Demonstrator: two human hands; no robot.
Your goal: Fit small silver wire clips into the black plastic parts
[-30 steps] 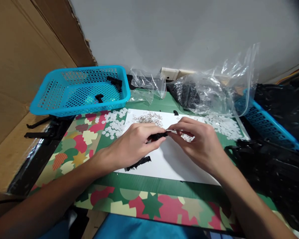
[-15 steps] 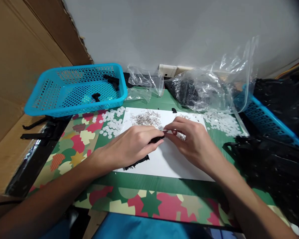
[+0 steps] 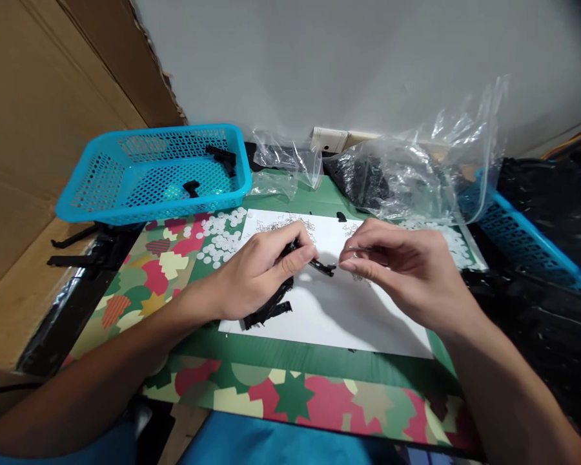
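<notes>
A person's left hand (image 3: 254, 274) pinched a small black part (image 3: 323, 266) between thumb and fingers, above a white sheet (image 3: 319, 316), its free end pointing towards the right hand (image 3: 407, 265). The right fingertips pinched a thin silver item (image 3: 361, 248), tool or loose piece unclear, near that end but apart from it. More black parts (image 3: 268, 311) lay below the left hand; tiny metal pieces (image 3: 271, 225) lay behind it. The step seemed to be close two-handed work on the held part; the next move appeared to call for a steady left hold and fine right-hand aim
</notes>
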